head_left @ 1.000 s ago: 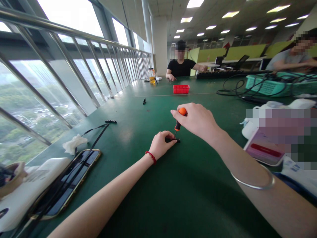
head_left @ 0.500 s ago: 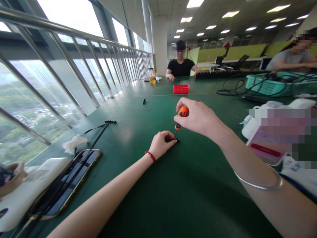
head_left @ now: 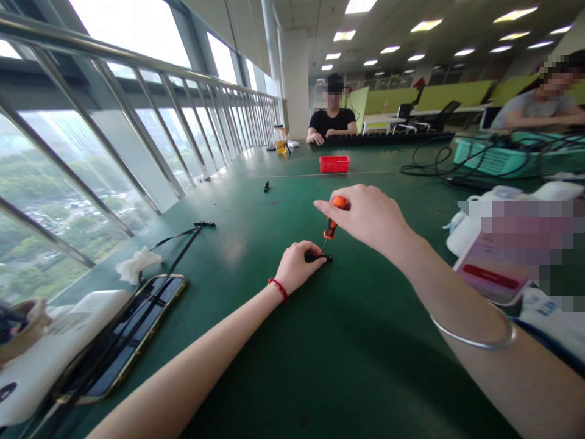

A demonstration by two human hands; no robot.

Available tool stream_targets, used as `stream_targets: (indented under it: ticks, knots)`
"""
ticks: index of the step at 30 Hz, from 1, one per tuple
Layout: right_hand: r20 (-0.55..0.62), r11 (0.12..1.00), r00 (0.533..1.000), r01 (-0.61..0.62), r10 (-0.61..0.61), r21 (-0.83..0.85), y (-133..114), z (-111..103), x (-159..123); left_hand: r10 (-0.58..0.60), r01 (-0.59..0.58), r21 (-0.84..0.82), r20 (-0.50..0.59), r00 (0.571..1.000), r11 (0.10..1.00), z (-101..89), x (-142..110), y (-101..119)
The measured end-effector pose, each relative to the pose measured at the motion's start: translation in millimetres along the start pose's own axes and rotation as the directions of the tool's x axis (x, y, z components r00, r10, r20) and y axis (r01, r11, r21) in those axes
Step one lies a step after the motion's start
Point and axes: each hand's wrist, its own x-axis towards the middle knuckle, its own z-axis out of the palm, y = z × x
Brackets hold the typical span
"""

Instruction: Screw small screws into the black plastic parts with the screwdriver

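Note:
My left hand [head_left: 298, 266] is closed around a small black part [head_left: 328, 258] and presses it to the green table [head_left: 292, 360]. Most of that part is under my fingers, so its kind does not show. An orange and black screwdriver [head_left: 329, 228] leans over it, its thin shaft reaching down to the black part beside my left fingertips. My right hand [head_left: 372, 216] is round the top of the handle, with the thumb stretched out to the left. Whether the tip sits in a screw is too small to see.
Ahead stand a red tray [head_left: 334, 164] and a small black piece [head_left: 266, 187]. On the left lie a phone [head_left: 132, 341], black straps [head_left: 183, 253] and crumpled tissue [head_left: 138, 263]. A teal basket [head_left: 496, 160] with cables is at right. Two people sit across the table.
My right fingers have shifted on the screwdriver handle, the thumb now extended leftward. My left hand and the black part stay put. The person opposite has drawn one hand inward.

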Motion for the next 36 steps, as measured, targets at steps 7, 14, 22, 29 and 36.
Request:
stream_targets:
  ticks: [7,14,22,29,36]
  knots:
    - [-0.013,0.999,1.000,0.018,-0.019,-0.028,1,0,-1,0.002,-0.002,0.001,0.001,1.000,1.000,0.7,1,-1]
    - [-0.045,0.999,0.999,0.003,-0.005,-0.043,3,0,0,-0.016,0.016,-0.007,0.011,1.000,1.000,-1.0,0,3]
    - [-0.032,0.999,0.999,0.010,-0.011,-0.033,3,1,0,-0.010,0.010,-0.010,0.009,1.000,1.000,0.0,1,0]
    - [0.011,1.000,1.000,0.015,-0.015,0.017,0,-1,0,0.003,-0.003,-0.009,0.001,1.000,1.000,0.3,1,-1]
    - [0.060,0.990,0.994,0.082,-0.090,0.119,-10,4,-7,-0.001,0.000,-0.045,-0.013,1.000,0.999,0.9,0,-1]
